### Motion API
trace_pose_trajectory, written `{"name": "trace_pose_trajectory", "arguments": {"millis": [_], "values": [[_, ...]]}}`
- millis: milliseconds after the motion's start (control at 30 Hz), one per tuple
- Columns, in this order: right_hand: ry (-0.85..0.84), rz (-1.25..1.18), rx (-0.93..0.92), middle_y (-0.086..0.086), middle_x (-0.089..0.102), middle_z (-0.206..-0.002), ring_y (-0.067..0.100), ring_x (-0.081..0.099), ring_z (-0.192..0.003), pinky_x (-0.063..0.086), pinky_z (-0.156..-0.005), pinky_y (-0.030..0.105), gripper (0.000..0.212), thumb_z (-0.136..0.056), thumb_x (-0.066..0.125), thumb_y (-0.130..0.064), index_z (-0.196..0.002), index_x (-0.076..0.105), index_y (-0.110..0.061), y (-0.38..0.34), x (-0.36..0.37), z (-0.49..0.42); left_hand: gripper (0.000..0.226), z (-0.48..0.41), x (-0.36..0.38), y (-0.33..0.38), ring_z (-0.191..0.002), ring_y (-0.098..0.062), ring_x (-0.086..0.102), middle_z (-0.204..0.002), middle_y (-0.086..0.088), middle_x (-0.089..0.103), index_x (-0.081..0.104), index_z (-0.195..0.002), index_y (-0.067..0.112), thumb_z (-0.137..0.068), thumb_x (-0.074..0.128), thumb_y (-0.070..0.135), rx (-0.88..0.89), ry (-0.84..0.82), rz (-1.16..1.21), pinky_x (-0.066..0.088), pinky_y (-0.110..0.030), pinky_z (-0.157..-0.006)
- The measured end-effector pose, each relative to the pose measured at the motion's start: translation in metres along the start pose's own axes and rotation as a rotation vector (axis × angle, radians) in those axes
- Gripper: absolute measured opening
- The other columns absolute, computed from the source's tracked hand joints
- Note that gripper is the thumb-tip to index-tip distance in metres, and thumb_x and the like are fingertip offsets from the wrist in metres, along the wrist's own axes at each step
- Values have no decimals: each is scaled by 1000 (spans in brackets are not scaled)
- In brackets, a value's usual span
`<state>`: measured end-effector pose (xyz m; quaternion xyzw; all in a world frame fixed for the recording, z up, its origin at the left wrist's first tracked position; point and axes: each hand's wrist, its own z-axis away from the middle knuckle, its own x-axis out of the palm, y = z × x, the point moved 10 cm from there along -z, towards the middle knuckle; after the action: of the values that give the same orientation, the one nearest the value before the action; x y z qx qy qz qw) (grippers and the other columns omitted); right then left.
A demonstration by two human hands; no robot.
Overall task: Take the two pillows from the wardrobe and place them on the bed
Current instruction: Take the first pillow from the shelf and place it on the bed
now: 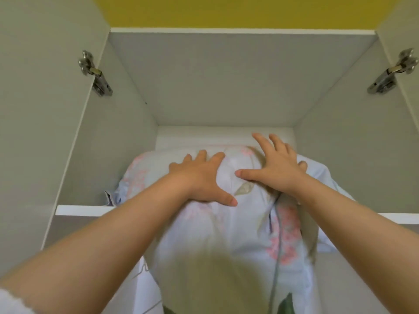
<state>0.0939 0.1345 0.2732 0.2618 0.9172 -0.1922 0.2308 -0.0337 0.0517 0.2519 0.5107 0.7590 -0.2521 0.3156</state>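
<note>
Your left hand (199, 175) and right hand (275, 168) press flat on the pale floral fabric pillow (226, 234) overhanging the grey wardrobe shelf (77, 210).

pillow (229, 234) is pale lavender-blue with pink flowers and beige leaves, wardrobe (226, 80) inside is light grey, yellow wall (238, 11) above

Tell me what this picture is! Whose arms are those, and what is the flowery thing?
The camera sits on a person's head, so you see their own two arms reaching out. There is no machine. In front is an open wardrobe with metal hinges on its doors. The flowery thing is a pillow, hanging partly over the edge of the shelf. The left hand and the right hand lie on top of it with fingers spread, pressing rather than gripping. Nothing else is held.
</note>
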Motion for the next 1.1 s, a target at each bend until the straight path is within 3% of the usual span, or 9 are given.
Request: {"name": "trace_pose_trajectory", "arguments": {"millis": [200,400,500,600,700,767,867,967,1100], "values": [[35,-61,118,-1,11,-158,31,3,-145,8,-109,66,91,-67,48,-79,-143,13,-43,13,1,-5,16,16,-36,-4,-105,-32,58,-109,-7,66,61,-97,22,-84,56,31,31,400,-59,35,-30,-67],[162,121,43,9,49,-137,32,37,-130,14,-107,60,62,-82,32,-70,-127,47,-31,-28,-18,4,27,67,-39,-48,-88,-30,62,-85,-7,71,69,-89,24,-83,53,45,77,533,128,41,-33,-66],[242,77,8,13,65,-112,32,54,-110,21,-103,51,45,-89,38,-52,-100,65,-18,-47,-42,6,37,97,-34,-84,-71,-7,63,-74,5,72,68,-84,39,-65,48,64,109,487,339,46,-31,-68],[123,51,-6,11,56,-127,33,46,-121,25,-102,51,47,-84,44,-57,-112,59,-23,-59,-28,2,25,120,-31,-108,-64,5,57,-77,13,72,72,-69,41,-72,60,62,0,395,639,41,-5,-61],[-138,-107,40,11,38,-141,37,37,-129,31,-106,52,72,-74,48,-70,-132,40,-28,-55,21,5,47,109,-29,-117,-79,3,60,-79,17,71,75,-73,29,-77,48,68,-164,372,709,36,8,-69],[-195,-246,70,14,37,-141,37,40,-127,35,-105,49,82,-71,49,-72,-138,32,-28,-49,43,9,62,85,-28,-121,-108,-14,58,-111,9,66,66,-102,32,-68,44,79,-268,373,591,41,-17,-100],[-129,-180,77,17,41,-134,38,44,-122,38,-96,43,73,-77,49,-67,-136,33,-27,-45,55,13,90,52,-4,-125,-135,-30,36,-147,0,38,37,-134,35,-59,41,83,-423,187,445,26,-51,-112],[-25,-96,28,15,50,-118,34,52,-99,37,-76,38,44,-86,45,-57,-116,44,-24,-51,59,21,83,42,12,-129,-140,-34,21,-153,-2,25,22,-142,34,-74,43,76,-546,131,339,17,-56,-112],[200,-142,-41,6,55,-93,28,49,-79,34,-64,32,22,-90,46,-45,-87,42,-24,-58,47,44,43,55,10,-126,-122,-27,43,-123,-2,57,56,-114,28,-85,46,59,-529,265,209,27,-44,-94]]}}
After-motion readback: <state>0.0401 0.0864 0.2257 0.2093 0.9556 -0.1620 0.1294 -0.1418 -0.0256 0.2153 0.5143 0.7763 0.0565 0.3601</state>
